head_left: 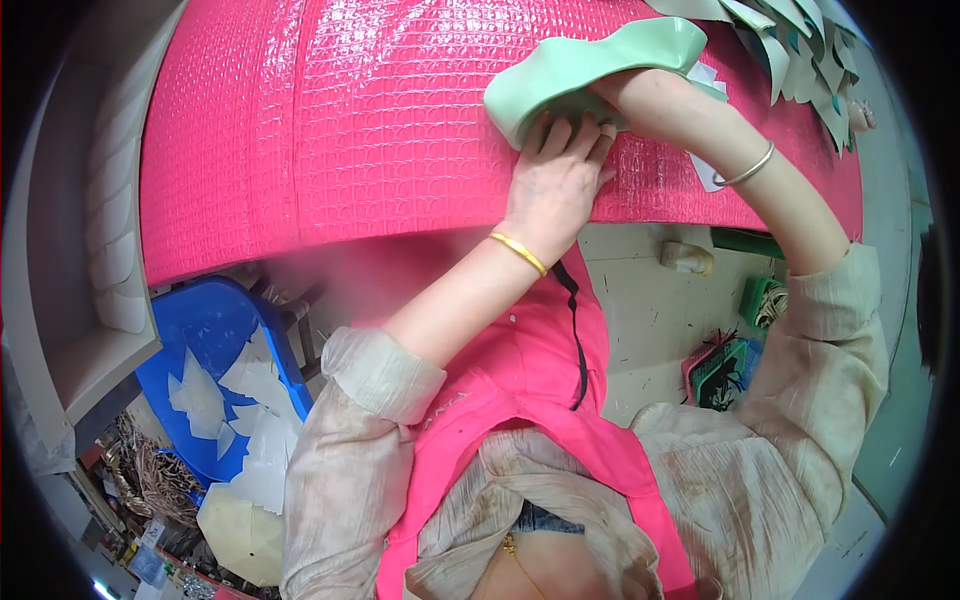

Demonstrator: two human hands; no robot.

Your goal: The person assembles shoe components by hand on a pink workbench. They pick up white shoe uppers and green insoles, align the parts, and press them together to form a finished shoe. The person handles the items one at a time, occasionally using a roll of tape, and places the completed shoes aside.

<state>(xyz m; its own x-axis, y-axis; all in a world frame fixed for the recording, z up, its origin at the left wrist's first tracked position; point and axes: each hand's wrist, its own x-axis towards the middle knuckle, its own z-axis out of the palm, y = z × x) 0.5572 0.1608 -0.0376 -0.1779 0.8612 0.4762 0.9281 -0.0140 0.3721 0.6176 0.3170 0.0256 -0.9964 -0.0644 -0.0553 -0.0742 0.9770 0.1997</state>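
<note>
A pale green, glossy, leather-like sheet (580, 65) stands curled and wavy on the pink-covered table (400, 130). My left hand (562, 180) grips its near edge with bent fingers, the tips partly out of sight at the sheet. A ring and a yellow bangle are on that hand and wrist. From the right, my right hand (635, 92) reaches into the curl of the sheet. Its fingers are hidden there, so what they do cannot be made out. White paper pieces (706, 172) lie beside the sheet, partly under my right forearm.
Several pale green cut pieces (800, 50) hang or lie at the far right. Left of the table stands a grey shelf (50, 230) holding stacked white pieces. Below it, a blue chair or tub (190, 325) holds white scraps. Green baskets (722, 372) sit on the floor.
</note>
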